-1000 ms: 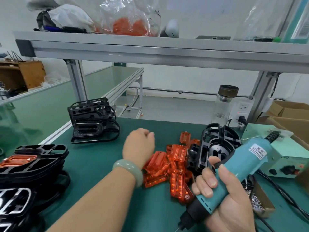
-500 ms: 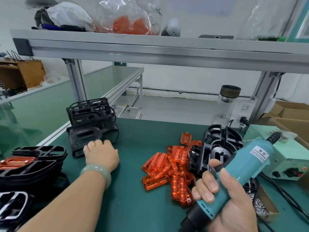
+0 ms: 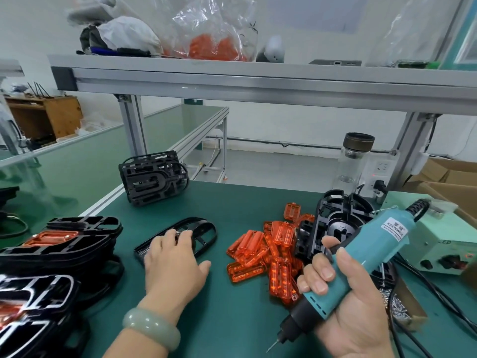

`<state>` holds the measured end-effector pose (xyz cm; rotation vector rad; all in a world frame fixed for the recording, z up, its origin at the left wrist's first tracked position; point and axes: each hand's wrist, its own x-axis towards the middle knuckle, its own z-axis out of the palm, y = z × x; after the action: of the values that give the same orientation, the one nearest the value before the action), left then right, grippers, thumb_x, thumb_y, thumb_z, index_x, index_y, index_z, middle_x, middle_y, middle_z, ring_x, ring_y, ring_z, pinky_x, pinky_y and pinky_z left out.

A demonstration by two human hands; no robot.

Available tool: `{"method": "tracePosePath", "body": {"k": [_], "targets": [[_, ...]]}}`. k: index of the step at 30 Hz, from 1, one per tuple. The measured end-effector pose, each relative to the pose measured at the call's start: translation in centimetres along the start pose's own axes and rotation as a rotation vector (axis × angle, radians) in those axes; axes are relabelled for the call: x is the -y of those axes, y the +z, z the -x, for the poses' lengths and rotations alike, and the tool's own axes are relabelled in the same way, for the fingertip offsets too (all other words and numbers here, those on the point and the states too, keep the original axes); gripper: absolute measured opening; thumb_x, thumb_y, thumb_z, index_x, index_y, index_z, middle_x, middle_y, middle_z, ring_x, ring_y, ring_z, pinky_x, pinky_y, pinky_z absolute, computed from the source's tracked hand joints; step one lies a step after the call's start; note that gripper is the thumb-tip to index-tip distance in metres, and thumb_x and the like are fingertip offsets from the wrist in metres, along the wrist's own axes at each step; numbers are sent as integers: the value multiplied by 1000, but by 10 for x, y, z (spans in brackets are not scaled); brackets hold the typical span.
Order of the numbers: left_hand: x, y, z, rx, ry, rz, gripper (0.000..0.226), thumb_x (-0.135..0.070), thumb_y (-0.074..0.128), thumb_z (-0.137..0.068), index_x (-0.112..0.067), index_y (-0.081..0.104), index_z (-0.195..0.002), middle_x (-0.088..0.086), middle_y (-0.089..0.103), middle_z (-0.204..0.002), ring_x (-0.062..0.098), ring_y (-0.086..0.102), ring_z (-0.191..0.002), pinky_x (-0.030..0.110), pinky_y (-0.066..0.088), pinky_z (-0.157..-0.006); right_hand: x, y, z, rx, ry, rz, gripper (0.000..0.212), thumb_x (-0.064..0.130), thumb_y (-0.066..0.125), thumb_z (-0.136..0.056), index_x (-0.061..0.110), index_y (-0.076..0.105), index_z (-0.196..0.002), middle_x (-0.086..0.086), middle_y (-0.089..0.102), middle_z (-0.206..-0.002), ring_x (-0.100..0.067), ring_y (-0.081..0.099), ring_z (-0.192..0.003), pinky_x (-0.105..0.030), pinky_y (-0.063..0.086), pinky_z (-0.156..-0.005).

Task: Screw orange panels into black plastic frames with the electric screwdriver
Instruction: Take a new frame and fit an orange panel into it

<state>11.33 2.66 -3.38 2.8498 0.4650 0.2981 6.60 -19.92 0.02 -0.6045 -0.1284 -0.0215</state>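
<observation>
A single black plastic frame (image 3: 198,232) lies flat on the green mat, and my left hand (image 3: 173,262) rests on its near end with the fingers on it. A heap of orange panels (image 3: 260,251) sits at the centre right. My right hand (image 3: 343,303) grips the teal electric screwdriver (image 3: 366,257), bit pointing down at the mat. A stack of bare black frames (image 3: 152,177) stands at the back left. More black frames (image 3: 333,226) lean behind the orange heap.
Frames with orange panels fitted are stacked at the left edge (image 3: 59,244). A pale green power unit (image 3: 444,244) with cables stands on the right, with a cardboard tray of screws (image 3: 400,308) in front. A glass bottle (image 3: 353,161) stands behind. A metal shelf (image 3: 258,78) crosses overhead.
My left hand went from the orange panels to the stack at back left, then drew one black frame toward me onto the mat. The right hand stayed holding the screwdriver.
</observation>
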Motion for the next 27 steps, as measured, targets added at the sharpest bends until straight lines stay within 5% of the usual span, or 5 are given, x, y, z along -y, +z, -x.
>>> {"method": "tracePosePath", "body": {"k": [4, 12, 17, 24, 27], "targets": [[13, -8, 2, 181, -63, -31, 79, -62, 48, -84, -29, 15, -147, 3, 9, -157, 29, 8, -143, 42, 18, -114, -2, -1, 1, -20, -6, 0, 22, 23, 49, -81, 19, 71, -78, 3, 39, -53, -9, 40, -38, -23, 44, -42], [11, -18, 33, 145, 28, -88, 58, -56, 54, -80, -39, 43, -133, -10, 38, -134, 19, 34, -120, 31, 40, -94, -3, 2, 1, -27, -9, 15, 17, 24, 54, -80, 19, 70, -79, 4, 40, -55, -8, 40, -41, -22, 44, -44], [10, -31, 40, -88, -8, 143, 37, -44, 44, -87, -36, 53, -122, -6, 65, -103, 21, 56, -93, 29, 43, -67, -3, 3, 2, -36, -14, 20, 20, 22, 48, -82, 18, 68, -81, 3, 40, -54, -8, 40, -40, -23, 44, -44], [16, -38, 36, -379, -13, 470, 29, -41, 42, -93, -24, 60, -106, 6, 65, -80, 35, 56, -75, 34, 40, -65, -4, 4, 2, -42, -12, 21, 21, 22, 48, -82, 17, 68, -81, 3, 40, -53, -9, 40, -40, -23, 44, -44], [18, -38, 34, -417, -36, 669, 24, -33, 43, -95, -19, 62, -102, -18, 55, -72, 23, 52, -75, 28, 32, -68, -4, 4, 1, -44, -13, 24, 19, 22, 49, -81, 17, 67, -82, 3, 39, -53, -9, 40, -40, -23, 43, -44]]}}
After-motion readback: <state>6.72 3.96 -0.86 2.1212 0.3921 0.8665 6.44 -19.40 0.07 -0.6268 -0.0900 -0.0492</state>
